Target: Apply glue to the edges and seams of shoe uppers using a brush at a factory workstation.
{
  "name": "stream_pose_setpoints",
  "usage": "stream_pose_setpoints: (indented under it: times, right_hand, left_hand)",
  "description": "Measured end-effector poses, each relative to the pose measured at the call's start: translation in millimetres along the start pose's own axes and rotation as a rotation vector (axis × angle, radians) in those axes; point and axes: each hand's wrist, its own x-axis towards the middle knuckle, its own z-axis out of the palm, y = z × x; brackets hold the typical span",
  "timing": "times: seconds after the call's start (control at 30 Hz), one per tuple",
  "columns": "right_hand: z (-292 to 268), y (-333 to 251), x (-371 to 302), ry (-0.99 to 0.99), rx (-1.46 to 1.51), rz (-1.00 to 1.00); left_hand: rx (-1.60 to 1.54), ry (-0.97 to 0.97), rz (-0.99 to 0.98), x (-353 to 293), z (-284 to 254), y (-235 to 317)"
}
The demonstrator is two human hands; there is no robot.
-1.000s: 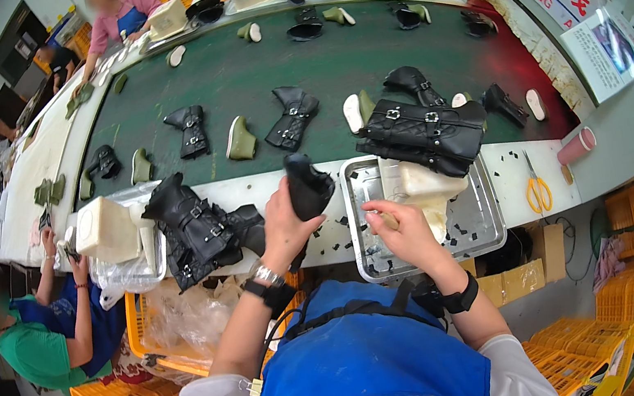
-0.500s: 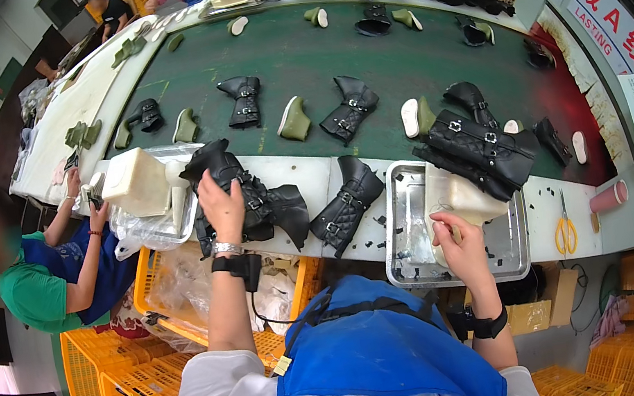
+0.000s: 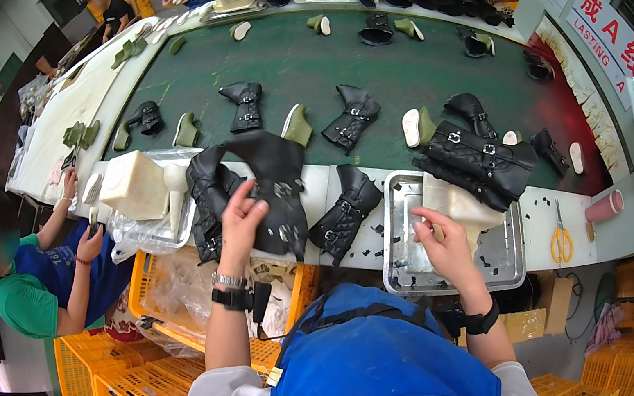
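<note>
My left hand (image 3: 240, 223) is raised over the near side of the table, its fingers apart. Right behind the fingertips is a black boot upper (image 3: 277, 183), spread wide and blurred by motion; I see no clear grip on it. More black uppers (image 3: 210, 194) lie bunched to its left, and a buckled black boot upper (image 3: 346, 214) rests to its right. Over the metal tray (image 3: 399, 259), my right hand (image 3: 448, 248) has its index finger stretched out and the others loosely bent, with nothing visible in it. A quilted black upper (image 3: 481, 159) lies across the pale block (image 3: 460, 208) there.
A green conveyor (image 3: 247, 68) carries black boots and green shoes with pale soles. At the right are yellow-handled scissors (image 3: 561, 242) and a pink cup (image 3: 607, 206). A yellow crate (image 3: 299, 296) sits below the table edge. A co-worker (image 3: 36, 284) handles a shoe at the left.
A black upper from the pile has come up and spread out beside my left hand, which has shifted right and down. The fingers of my right hand have opened, and it has moved slightly left.
</note>
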Motion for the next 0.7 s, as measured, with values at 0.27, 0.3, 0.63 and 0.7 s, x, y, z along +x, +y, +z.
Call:
stream_pose_setpoints:
  times: [0.27,0.3,0.63,0.7]
  right_hand:
    - [6,-19,14,-0.103,-0.084,-0.264]
    - [7,-13,11,-0.105,-0.074,-0.292]
    - [33,-27,-8,-0.118,-0.212,-0.361]
    - [37,-30,-7,-0.095,-0.218,-0.345]
  left_hand:
    - [0.138,-0.691,-0.092,-43,57,17]
    - [0.115,-0.693,-0.109,-43,59,12]
    - [0.806,-0.397,0.654,-74,106,-3]
    - [0.801,-0.362,0.695,-67,113,-2]
